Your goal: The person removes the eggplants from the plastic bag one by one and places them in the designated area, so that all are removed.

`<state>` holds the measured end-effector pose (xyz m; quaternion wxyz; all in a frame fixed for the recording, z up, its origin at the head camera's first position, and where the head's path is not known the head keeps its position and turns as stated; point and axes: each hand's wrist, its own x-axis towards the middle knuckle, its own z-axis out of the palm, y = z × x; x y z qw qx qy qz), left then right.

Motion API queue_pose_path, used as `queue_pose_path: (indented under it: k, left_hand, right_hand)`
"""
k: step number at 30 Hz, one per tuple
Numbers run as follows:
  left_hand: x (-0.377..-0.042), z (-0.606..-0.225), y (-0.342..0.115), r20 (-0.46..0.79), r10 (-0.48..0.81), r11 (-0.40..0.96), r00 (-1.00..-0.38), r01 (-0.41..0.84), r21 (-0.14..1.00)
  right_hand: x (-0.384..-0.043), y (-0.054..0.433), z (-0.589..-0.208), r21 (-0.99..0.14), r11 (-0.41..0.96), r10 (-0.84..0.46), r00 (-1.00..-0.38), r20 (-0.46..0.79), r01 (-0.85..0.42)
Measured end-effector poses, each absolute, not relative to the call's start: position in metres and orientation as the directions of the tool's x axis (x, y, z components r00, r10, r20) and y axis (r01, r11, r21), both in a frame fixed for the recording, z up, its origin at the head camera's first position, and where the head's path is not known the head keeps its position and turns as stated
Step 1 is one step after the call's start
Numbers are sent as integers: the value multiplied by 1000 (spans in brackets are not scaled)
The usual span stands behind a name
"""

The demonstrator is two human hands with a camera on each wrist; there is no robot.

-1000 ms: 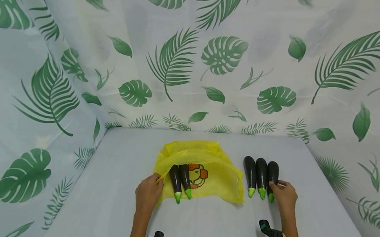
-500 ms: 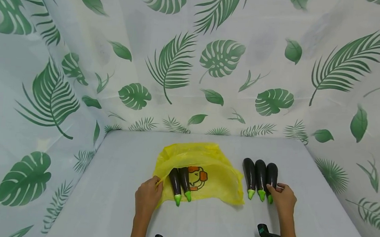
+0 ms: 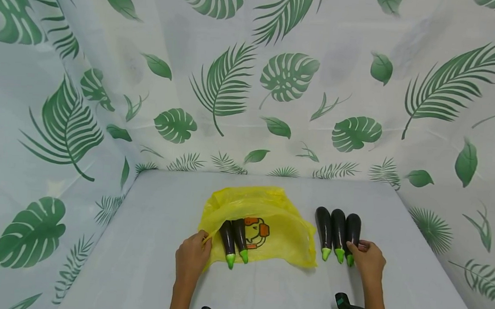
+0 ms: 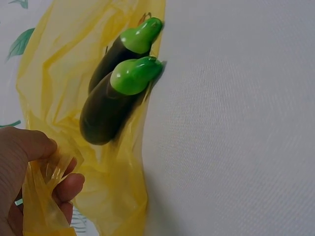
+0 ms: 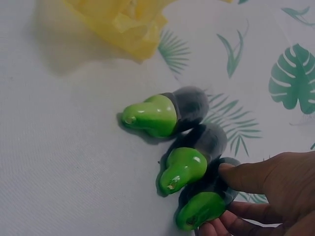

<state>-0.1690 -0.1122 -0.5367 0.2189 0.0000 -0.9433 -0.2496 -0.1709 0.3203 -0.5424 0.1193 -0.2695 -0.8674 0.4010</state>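
Right of the yellow bag (image 3: 264, 221), the outermost eggplant (image 3: 353, 232), judged smooth, firm and light, is gripped near its stem by the right hand (image 3: 368, 261); the bag's limp edge is pinched by the left hand (image 3: 192, 260).

Head view looks down from afar — wrist views sit close, sharing the table (image 3: 264, 292).

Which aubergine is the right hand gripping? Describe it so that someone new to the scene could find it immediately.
On the grey table, right of the yellow plastic bag, three aubergines lie side by side. The one gripped is the rightmost aubergine, farthest from the bag. The right hand grips its green stem end; its two neighbours lie untouched.
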Motion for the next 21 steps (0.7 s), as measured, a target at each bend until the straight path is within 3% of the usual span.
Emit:
queue_pose_path:
  k: [21]
  left_hand:
    - [-169,-534,-110,383,-113,876,-917,90,473]
  right_hand:
    - [-169,321,-541,-746,545,552,-833,-25,383]
